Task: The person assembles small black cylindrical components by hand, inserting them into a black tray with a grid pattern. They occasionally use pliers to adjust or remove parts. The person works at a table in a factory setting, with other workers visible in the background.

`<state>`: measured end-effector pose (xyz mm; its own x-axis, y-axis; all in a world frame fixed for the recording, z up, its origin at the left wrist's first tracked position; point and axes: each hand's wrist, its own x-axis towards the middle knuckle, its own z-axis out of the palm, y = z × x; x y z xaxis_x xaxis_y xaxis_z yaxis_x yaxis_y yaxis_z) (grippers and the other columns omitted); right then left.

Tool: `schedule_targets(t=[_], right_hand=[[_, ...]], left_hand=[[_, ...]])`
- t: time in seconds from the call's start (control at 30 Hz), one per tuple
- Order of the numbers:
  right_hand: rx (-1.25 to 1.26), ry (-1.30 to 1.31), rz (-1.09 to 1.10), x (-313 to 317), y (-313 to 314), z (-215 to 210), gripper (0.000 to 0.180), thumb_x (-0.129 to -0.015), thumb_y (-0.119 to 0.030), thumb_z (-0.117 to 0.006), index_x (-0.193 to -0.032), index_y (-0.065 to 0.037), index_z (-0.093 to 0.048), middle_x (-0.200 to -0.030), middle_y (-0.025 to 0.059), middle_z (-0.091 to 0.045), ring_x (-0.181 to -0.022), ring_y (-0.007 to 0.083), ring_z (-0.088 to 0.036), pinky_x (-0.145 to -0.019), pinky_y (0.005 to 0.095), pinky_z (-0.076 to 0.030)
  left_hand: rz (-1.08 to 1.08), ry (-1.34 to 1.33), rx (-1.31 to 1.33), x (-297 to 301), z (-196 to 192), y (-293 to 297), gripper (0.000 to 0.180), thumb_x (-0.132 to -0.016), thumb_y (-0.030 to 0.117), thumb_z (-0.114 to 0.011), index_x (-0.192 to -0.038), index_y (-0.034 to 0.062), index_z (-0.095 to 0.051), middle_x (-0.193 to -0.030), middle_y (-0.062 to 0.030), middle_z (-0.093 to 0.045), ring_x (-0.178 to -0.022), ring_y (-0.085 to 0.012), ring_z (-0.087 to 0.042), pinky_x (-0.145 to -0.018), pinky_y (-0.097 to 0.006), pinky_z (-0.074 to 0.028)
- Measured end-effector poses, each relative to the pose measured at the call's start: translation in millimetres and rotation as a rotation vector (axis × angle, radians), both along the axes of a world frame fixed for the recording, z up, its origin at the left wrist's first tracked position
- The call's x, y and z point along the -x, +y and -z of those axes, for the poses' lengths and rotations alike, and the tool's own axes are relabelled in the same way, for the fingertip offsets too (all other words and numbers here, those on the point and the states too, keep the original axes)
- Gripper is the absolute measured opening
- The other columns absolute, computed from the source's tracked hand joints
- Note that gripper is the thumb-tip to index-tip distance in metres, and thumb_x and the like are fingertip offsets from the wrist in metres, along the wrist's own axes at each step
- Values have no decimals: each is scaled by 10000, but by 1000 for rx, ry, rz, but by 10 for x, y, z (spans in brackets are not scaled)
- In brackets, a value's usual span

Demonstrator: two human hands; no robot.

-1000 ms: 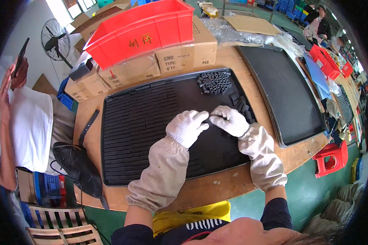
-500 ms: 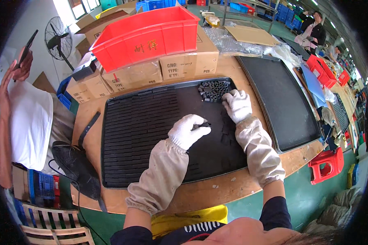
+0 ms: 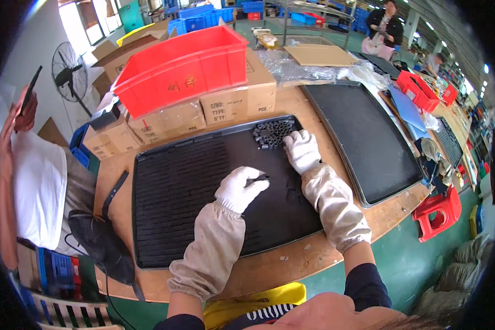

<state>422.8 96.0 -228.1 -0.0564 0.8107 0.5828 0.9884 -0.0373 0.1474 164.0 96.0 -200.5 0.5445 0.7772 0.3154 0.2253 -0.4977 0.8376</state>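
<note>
A large black ribbed tray (image 3: 176, 187) lies on the wooden table in front of me. A pile of several small black parts (image 3: 270, 133) sits in its far right corner. My right hand (image 3: 302, 150), in a white glove, rests on the tray just below that pile, its fingers curled at the pile's edge. My left hand (image 3: 239, 188), also gloved, is over the tray's middle and pinches a small black part (image 3: 256, 179) between thumb and fingers. Beige sleeve covers wrap both forearms.
A second black tray (image 3: 363, 137) lies to the right. Behind are cardboard boxes (image 3: 233, 104) and a red bin (image 3: 176, 69). A person in a white shirt (image 3: 33, 187) sits at left beside a black bag (image 3: 96, 239). A red stool (image 3: 440, 212) stands at right.
My right hand has moved from beside my left hand up to the pile of parts at the tray's far corner. My left hand stayed mid-tray, holding a small part.
</note>
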Motion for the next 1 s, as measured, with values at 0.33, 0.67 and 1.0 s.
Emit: schedule_targets(t=[0.33, 0.67, 1.0], right_hand=[[-53, 735, -586, 606, -586, -345, 157, -769, -105, -772, -892, -86, -677, -911, 70, -696, -871, 295, -648, -801, 401, -517], [-150, 500, -598, 643, -646, -414, 246, -727, -125, -791, -930, -107, -652, -925, 49, -659, -873, 276, -623, -780, 400, -511], [-133, 523, -612, 660, -680, -436, 279, -734, -114, -749, -994, -134, -649, -932, 39, -658, -863, 273, -636, -750, 404, -521]], left_hand=[[-115, 66, -178, 3, 28, 30, 249, -766, 173, -817, -962, 64, -709, -863, -76, -676, -777, -182, -659, -710, -313, -529], [-13, -17, 175, 4, 172, 53, 306, -815, 214, -792, -1054, 41, -710, -943, -74, -710, -817, -146, -668, -742, -296, -531], [61, -80, 297, 9, 17, 60, 288, -872, 149, -746, -1103, -11, -681, -934, -34, -681, -804, -103, -618, -738, -254, -515]])
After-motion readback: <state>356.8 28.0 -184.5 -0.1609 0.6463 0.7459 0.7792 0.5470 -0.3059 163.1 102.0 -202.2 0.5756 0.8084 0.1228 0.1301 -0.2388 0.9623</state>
